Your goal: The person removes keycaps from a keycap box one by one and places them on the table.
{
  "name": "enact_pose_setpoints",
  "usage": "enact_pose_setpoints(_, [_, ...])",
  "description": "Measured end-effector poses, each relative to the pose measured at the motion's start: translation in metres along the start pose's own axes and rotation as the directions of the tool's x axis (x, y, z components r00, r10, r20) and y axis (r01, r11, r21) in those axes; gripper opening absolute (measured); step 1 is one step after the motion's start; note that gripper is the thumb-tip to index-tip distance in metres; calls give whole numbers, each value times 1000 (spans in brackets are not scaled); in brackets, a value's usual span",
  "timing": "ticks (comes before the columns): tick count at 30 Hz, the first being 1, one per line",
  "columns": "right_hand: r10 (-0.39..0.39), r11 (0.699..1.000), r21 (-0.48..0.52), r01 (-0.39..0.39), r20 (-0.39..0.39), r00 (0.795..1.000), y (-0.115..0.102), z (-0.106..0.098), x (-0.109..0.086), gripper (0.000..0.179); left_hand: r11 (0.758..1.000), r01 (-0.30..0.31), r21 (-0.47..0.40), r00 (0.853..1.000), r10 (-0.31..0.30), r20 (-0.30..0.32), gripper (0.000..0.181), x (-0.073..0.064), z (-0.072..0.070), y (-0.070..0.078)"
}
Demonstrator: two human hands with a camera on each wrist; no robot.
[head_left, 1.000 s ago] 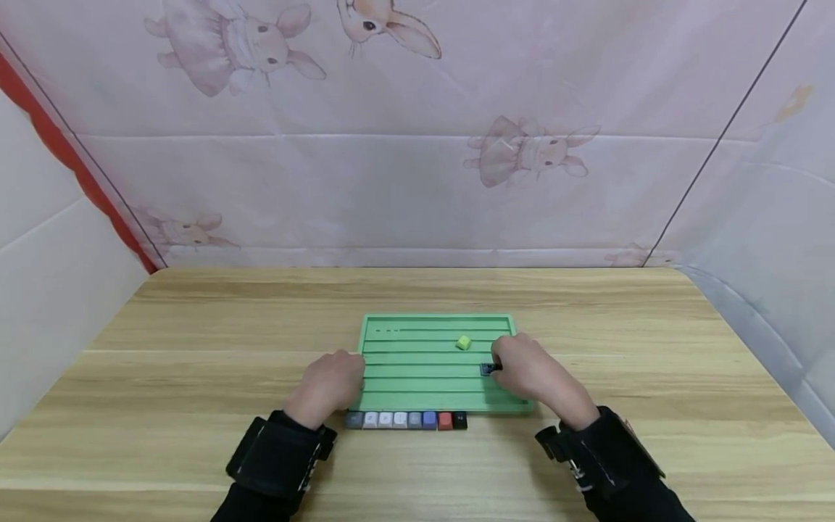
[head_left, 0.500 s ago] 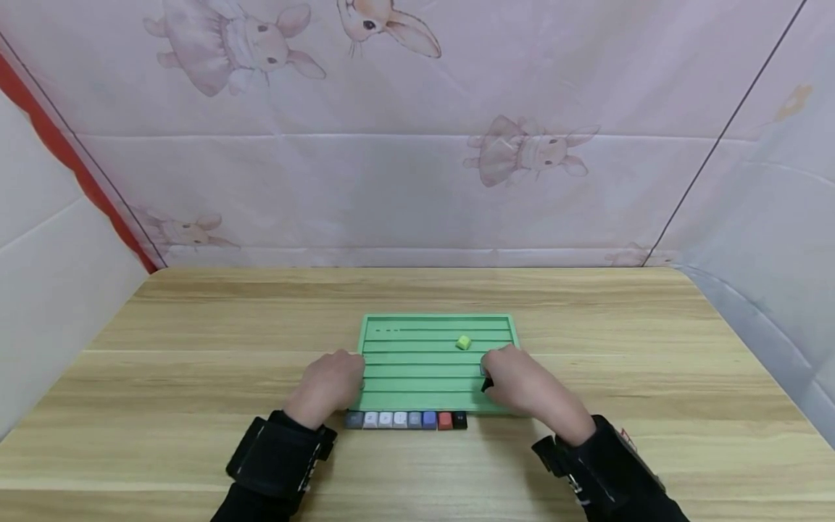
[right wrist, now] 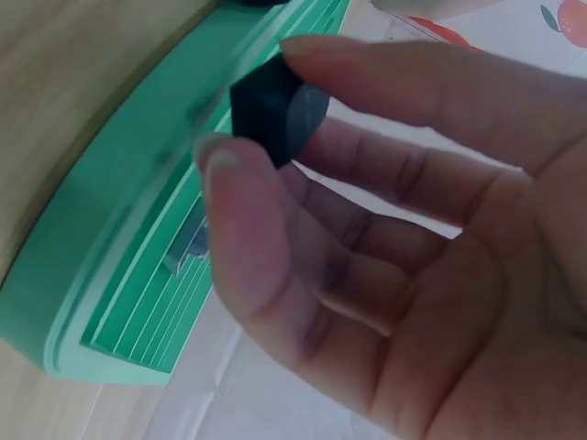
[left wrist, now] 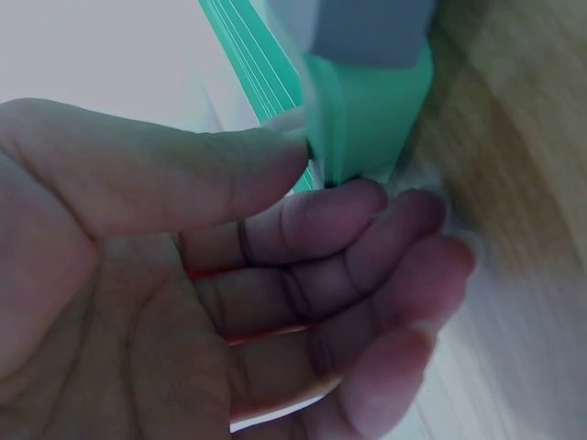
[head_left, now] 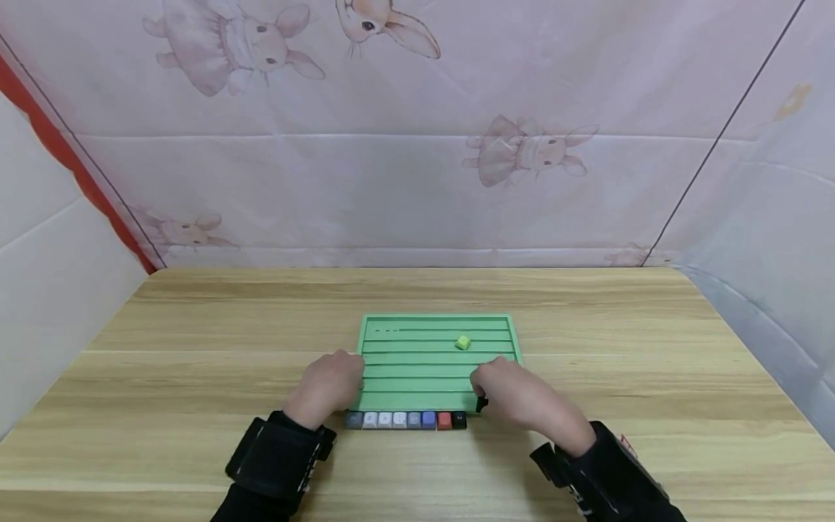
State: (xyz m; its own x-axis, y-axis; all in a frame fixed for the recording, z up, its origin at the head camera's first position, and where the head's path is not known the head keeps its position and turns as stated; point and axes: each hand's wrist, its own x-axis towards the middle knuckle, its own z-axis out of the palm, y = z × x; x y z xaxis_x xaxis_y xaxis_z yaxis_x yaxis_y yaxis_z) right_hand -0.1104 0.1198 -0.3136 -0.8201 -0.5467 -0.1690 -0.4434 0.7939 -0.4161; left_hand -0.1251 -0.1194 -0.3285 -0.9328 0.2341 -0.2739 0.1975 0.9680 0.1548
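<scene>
A green ridged tray (head_left: 417,359) lies on the table. My left hand (head_left: 331,380) holds its left edge; in the left wrist view the thumb presses one side and the curled fingers lie against the other. My right hand (head_left: 518,395) pinches a black keycap (right wrist: 275,105) between thumb and index finger, over the tray's front right part. Along the front edge runs a row of keycaps (head_left: 400,420) in grey, white, blue, red and black. A lime-green keycap (head_left: 462,342) sits tilted on the tray. The right wrist view shows another greyish keycap (right wrist: 188,246) in the tray, hidden by my hand from above.
The wooden table (head_left: 228,312) extends around the tray on all sides. Behind it hangs a pale pink cloth (head_left: 391,188) with rabbit prints, and white sheets (head_left: 59,290) flank the table.
My right hand has moved toward the tray's front edge and slightly left, carrying the black keycap. The left hand and the tray have stayed in place.
</scene>
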Motion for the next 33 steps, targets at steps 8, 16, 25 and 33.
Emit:
enact_pose_setpoints(8, [-64, 998, -22, 65, 38, 997, -1, 4, -1, 37, 1000, 6, -3, 1000, -6, 2, 14, 0, 0, 0])
enact_pose_setpoints(16, [-86, 991, -93, 91, 63, 994, -7, 10, -1, 32, 1000, -3, -14, 1000, 3, -6, 15, -1, -1, 0])
enact_pose_setpoints(25, [-91, 982, -162, 96, 34, 995, -11, 15, -2, 27, 1000, -12, -10, 1000, 12, -15, 16, -1, 0, -1])
enact_pose_setpoints(33, [-76, 989, -127, 79, 31, 997, -12, 15, -4, 27, 1000, -21, -14, 1000, 20, -20, 18, -2, 0, -2])
